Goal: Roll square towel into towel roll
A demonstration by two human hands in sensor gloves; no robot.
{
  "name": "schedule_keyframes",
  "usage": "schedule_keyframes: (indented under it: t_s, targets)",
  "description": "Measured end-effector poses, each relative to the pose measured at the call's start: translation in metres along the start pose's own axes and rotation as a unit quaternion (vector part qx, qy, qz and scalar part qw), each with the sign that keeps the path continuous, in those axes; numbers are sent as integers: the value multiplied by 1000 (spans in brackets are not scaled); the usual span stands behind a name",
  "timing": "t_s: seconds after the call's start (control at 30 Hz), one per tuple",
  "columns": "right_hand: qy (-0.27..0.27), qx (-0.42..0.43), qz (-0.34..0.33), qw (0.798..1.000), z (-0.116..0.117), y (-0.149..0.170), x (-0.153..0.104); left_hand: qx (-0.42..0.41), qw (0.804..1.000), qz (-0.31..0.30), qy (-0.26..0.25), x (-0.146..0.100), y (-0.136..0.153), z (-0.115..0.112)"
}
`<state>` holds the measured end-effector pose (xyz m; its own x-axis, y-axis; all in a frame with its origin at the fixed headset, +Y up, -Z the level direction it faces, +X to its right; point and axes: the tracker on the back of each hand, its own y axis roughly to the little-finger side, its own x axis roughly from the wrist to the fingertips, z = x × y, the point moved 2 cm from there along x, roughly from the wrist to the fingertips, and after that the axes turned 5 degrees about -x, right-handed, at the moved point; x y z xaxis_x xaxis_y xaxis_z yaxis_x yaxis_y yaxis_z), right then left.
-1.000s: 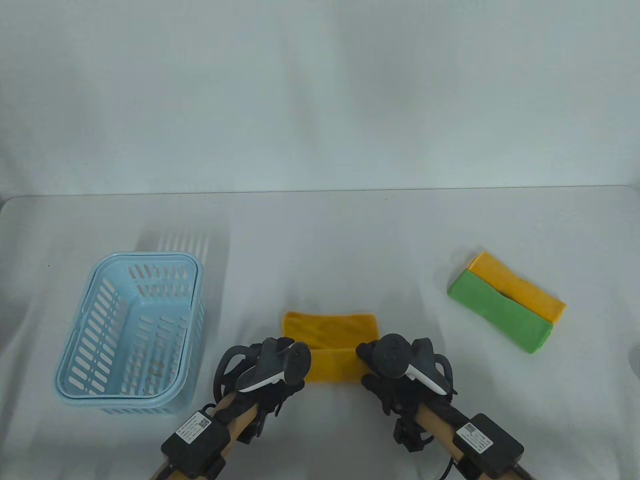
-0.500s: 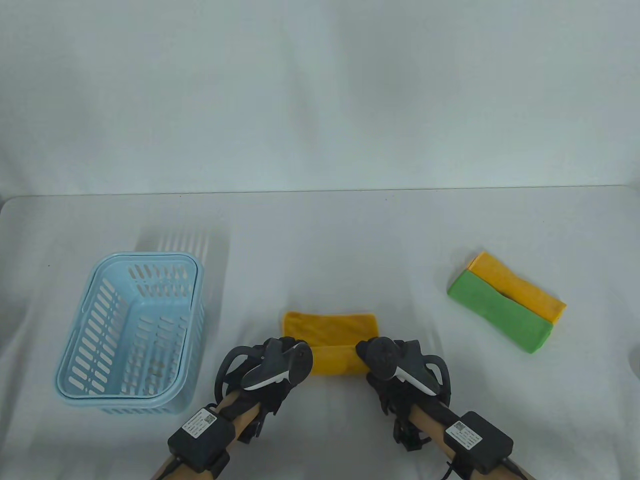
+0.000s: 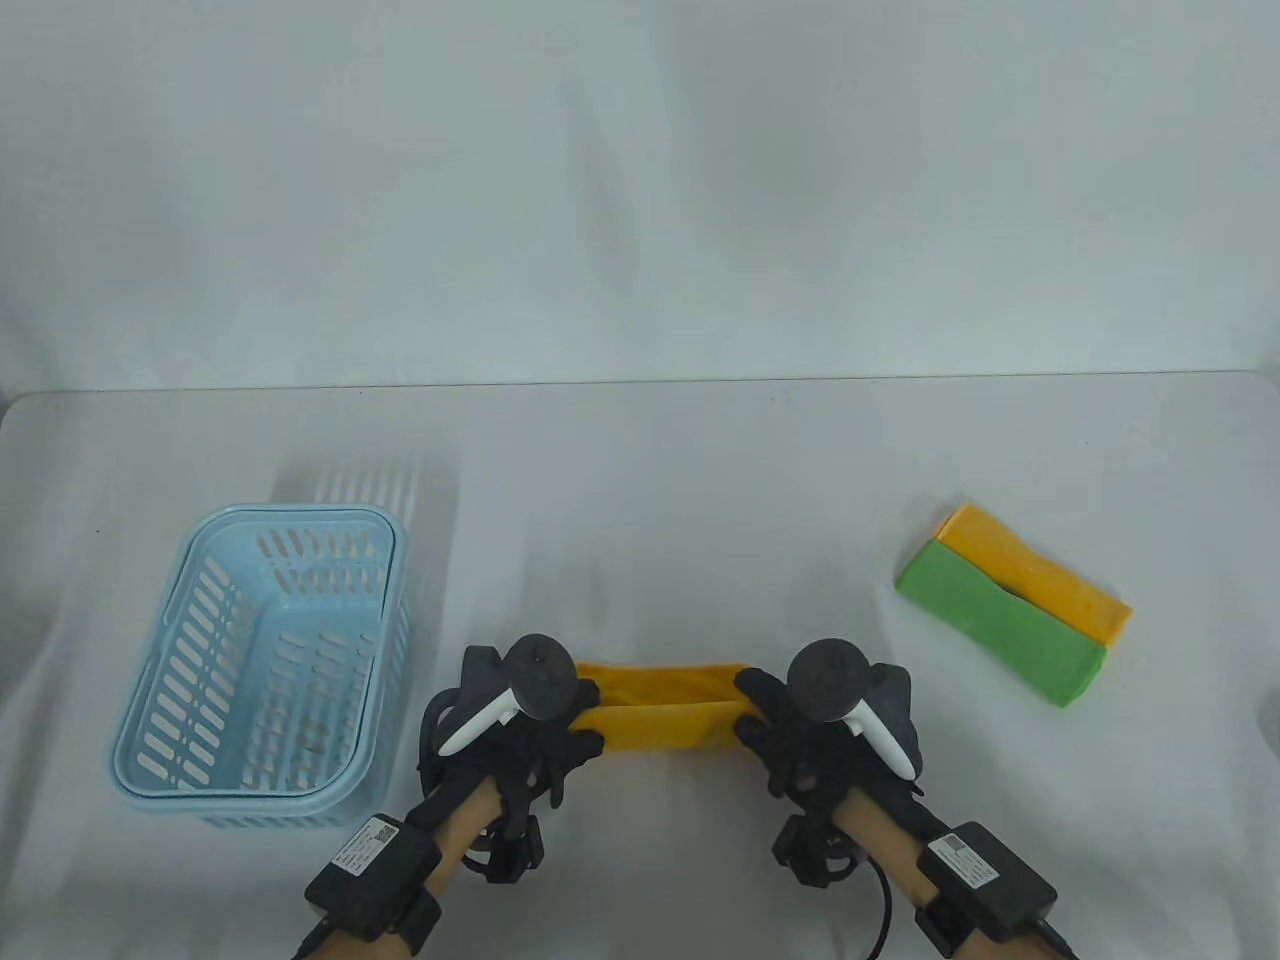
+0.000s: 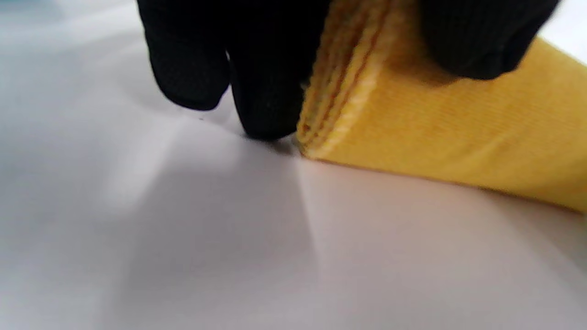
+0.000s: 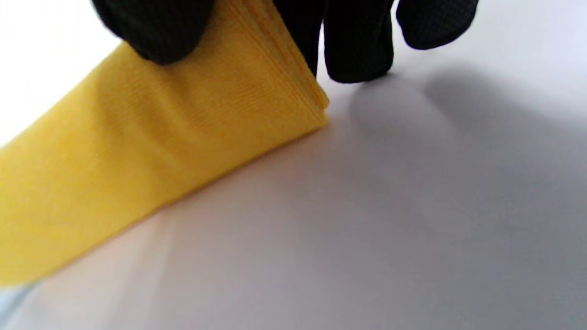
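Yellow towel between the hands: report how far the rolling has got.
Done: the yellow towel is already folded over into a narrow, layered band; stacked edges show at its end in the left wrist view. In hand: the left hand and right hand each grip one end of it, thumbs on top. Left: it is not yet a tight roll. The blue basket holds no towel, and the green and orange towels lie untouched.

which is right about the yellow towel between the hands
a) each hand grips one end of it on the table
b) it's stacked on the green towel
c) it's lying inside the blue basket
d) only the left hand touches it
a: in the table view the left hand and right hand each grip one end of the yellow towel, which sits on the table, apart from the blue basket and the green towel.
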<state>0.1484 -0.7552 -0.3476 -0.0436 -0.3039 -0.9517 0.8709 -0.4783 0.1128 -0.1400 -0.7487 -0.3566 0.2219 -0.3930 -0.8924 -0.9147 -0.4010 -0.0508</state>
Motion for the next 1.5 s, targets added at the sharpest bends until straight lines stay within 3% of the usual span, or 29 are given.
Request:
schedule_keyframes:
  t_s: [0.2, 0.37, 0.83, 1.07, 1.2, 1.37, 1.5]
  targets:
    - [6, -17, 25, 1000, 1, 5, 0, -7, 999, 31, 2, 1, 4, -2]
    - [22, -14, 38, 999, -2, 10, 3, 23, 997, 60, -49, 2, 12, 3]
    - [28, 12, 40, 999, -13, 18, 2, 49, 992, 44, -106, -8, 8, 18]
    - [35, -16, -2, 999, -15, 6, -3, 64, 985, 15, -162, -25, -4, 32]
    - [35, -46, -58, 997, -14, -11, -11, 75, 976, 1, -204, -38, -10, 45]
    - [-13, -90, -163, 983, 3, -50, -20, 72, 964, -18, -254, -54, -17, 61]
    - [-48, -169, -157, 972, 25, -72, -10, 70, 961, -20, -268, -61, -18, 66]
